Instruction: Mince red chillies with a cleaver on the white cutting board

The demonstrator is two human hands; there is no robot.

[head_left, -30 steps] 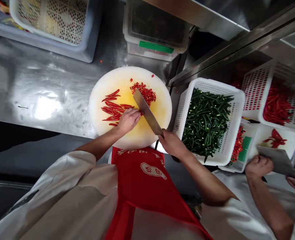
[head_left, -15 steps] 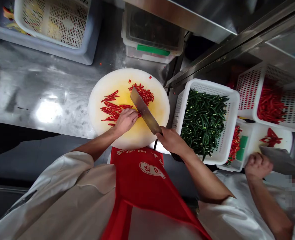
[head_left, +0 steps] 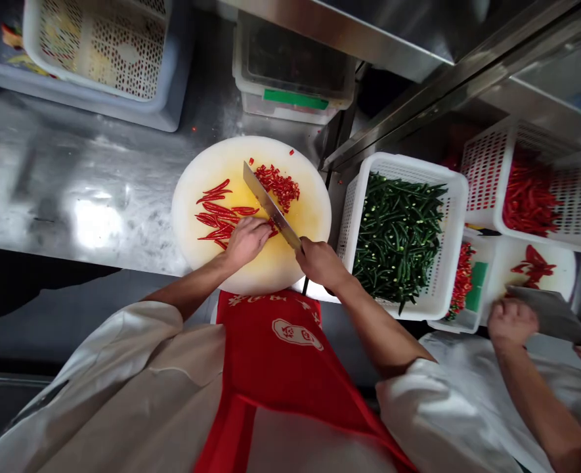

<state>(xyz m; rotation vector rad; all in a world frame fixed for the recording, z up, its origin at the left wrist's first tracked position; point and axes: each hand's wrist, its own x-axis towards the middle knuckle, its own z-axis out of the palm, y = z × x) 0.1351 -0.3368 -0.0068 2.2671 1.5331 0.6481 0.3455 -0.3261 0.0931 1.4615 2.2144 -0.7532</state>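
My right hand (head_left: pixel 322 264) grips the handle of a cleaver (head_left: pixel 270 209), its blade slanting up and left over a round white cutting board (head_left: pixel 196 253). Close to the blade's left side, my left hand (head_left: pixel 245 243) presses red chilies against the board with its fingers curled; red pieces show between fingertips and blade. Whole red chilies (head_left: pixel 216 217) lie left of the blade, above my left hand. A pile of chopped red chili (head_left: pixel 281 187) sits to the right of the blade. Exactly which chilies the fingers hold is partly hidden.
A white basket of green chilies (head_left: pixel 401 236) stands right of the board, with a basket of red chilies (head_left: pixel 531 197) beyond it. A co-worker's hand (head_left: pixel 513 323) is beside another cleaver (head_left: pixel 549 312). A lidded box (head_left: pixel 293 72) and a grey tub (head_left: pixel 172 105) stand behind.
The cleaver has swung left and stands steeper, its edge now down against the chilies by my left fingers. My right hand has shifted slightly left and up. The co-worker's cleaver has moved too.
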